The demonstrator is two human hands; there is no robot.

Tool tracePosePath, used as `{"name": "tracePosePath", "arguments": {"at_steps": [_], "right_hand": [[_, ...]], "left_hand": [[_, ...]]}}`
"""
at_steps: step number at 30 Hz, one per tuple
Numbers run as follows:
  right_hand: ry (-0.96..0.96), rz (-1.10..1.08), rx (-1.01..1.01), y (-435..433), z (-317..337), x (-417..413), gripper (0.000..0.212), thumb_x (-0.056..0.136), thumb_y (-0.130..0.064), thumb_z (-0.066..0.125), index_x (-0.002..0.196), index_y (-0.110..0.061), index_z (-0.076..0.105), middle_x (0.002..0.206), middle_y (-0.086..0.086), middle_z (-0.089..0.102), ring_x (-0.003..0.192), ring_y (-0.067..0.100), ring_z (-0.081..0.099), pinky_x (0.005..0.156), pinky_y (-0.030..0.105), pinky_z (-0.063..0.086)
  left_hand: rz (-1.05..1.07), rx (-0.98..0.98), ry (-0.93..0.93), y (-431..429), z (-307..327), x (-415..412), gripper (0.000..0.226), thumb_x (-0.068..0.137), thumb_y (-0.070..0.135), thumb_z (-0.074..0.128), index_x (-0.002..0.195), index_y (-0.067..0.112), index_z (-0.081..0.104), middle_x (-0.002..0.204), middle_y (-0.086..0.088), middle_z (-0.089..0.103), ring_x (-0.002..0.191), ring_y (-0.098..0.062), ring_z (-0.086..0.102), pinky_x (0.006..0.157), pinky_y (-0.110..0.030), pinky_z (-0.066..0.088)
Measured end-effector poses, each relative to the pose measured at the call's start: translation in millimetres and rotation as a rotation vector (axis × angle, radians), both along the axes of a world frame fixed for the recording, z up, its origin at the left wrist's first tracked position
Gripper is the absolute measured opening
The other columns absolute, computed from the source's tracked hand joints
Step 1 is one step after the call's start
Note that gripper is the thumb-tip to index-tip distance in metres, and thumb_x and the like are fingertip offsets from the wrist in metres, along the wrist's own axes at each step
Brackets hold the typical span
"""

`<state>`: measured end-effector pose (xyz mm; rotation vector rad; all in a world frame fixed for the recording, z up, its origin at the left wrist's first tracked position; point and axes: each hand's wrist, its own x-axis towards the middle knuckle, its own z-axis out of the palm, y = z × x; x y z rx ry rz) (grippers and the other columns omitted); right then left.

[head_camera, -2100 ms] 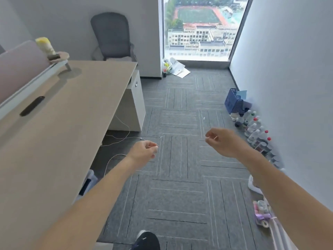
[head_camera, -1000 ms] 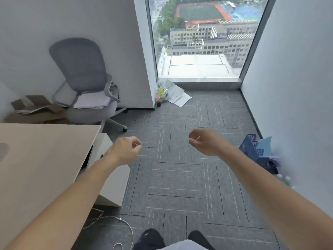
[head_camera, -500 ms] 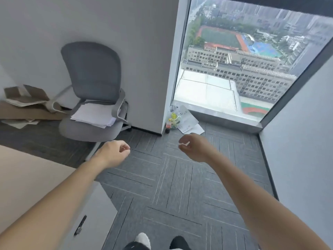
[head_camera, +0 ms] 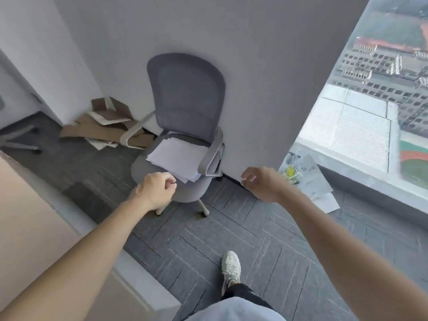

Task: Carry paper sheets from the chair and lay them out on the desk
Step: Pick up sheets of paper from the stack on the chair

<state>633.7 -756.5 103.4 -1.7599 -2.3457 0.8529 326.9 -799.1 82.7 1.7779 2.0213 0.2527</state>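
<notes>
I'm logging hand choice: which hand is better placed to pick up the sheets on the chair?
Probably left. The left hand hovers at the front of the chair, beside the paper stack; the right hand is out past the armrest.

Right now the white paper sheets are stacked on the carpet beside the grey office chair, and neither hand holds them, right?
Not quite: the head view shows the paper sheets stacked on the seat of the grey office chair, not on the carpet beside it. Neither the left hand nor the right hand holds them.
</notes>
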Motion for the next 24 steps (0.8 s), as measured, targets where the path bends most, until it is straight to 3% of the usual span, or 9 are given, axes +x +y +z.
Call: {"name": "tracePosePath", "arguments": {"at_steps": [6,11,17,20,24], "right_hand": [[-0.026,0.22,0.013,175.6,-6.8,-71.1,0.02,0.097,-0.031,0.05,0.109,-0.028,0.066,0.104,-0.006,0.067,0.092,0.017,0.065,0.084,0.037,0.055],[0.001,0.365,0.036,279.2,-19.1,-146.3,0.019,0.096,-0.033,0.054,0.109,-0.025,0.067,0.106,-0.004,0.067,0.091,0.017,0.065,0.083,0.039,0.056],[-0.119,0.399,0.008,396.1,-56.0,-226.7,0.026,0.096,-0.04,0.052,0.116,-0.028,0.063,0.114,-0.006,0.068,0.102,0.023,0.065,0.089,0.043,0.055],[-0.227,0.419,-0.071,445.3,-83.6,-259.0,0.029,0.098,-0.039,0.05,0.122,-0.025,0.06,0.118,-0.007,0.066,0.108,0.021,0.062,0.093,0.042,0.052],[-0.265,0.411,-0.187,495.8,-133.0,-291.0,0.034,0.1,-0.04,0.05,0.125,-0.018,0.06,0.119,-0.002,0.066,0.112,0.021,0.06,0.095,0.032,0.045]], "left_hand": [[0.151,-0.048,0.084,101.7,-4.3,-51.3,0.024,0.097,0.029,0.054,0.115,0.019,0.067,0.112,-0.001,0.067,0.096,-0.02,0.062,0.085,-0.035,0.053],[0.289,-0.033,0.093,149.1,-24.1,-94.9,0.033,0.096,0.029,0.056,0.127,0.018,0.06,0.12,-0.004,0.061,0.108,-0.026,0.061,0.087,-0.039,0.051],[0.374,0.013,-0.078,247.9,-69.3,-156.7,0.033,0.098,0.031,0.054,0.128,0.02,0.058,0.118,0.002,0.06,0.109,-0.019,0.061,0.088,-0.04,0.052],[0.387,-0.107,-0.194,298.4,-104.4,-183.0,0.035,0.099,0.034,0.051,0.132,0.02,0.055,0.115,0.005,0.061,0.103,-0.014,0.061,0.082,-0.032,0.049],[0.423,-0.25,-0.231,348.1,-156.6,-198.3,0.036,0.101,0.031,0.05,0.133,0.017,0.056,0.123,-0.001,0.065,0.111,-0.018,0.061,0.085,-0.027,0.044]]}}
